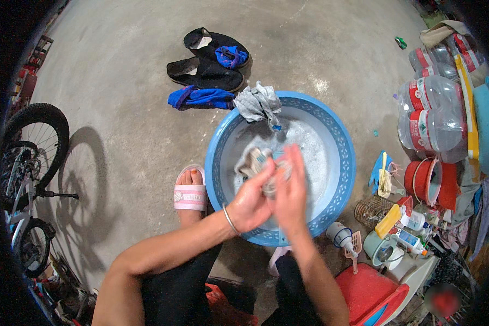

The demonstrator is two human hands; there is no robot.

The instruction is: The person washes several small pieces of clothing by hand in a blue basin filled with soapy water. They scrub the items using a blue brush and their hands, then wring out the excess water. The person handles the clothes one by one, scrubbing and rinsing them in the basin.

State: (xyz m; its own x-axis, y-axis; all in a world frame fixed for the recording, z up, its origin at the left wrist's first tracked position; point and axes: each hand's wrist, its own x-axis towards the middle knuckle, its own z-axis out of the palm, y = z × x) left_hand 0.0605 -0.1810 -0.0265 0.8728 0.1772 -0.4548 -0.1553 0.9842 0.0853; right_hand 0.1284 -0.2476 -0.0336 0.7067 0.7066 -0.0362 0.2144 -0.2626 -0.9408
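Note:
A round blue plastic basin point(347, 163) with a patterned rim stands before me, holding sudsy water point(316, 136). Over it, my left hand point(252, 199) and my right hand point(291, 191) press a wet, greyish cloth item point(252, 161) between them, perhaps a sock. My right hand is blurred, and the palms hide part of the cloth. A bracelet circles my left wrist. On the basin's far rim hangs a grey cloth point(258, 102), its lower end reaching inward. Part of a pale blue object point(278, 155) shows behind my hands.
Black shoes point(205, 75) and blue cloths point(201, 98) lie beyond the basin. A bicycle point(28, 179) stands left. Packed plastic bottles point(436, 114), a red bucket point(419, 181), a wire basket point(373, 212), a white pump bottle point(340, 234) and a red stool point(368, 289) crowd the right.

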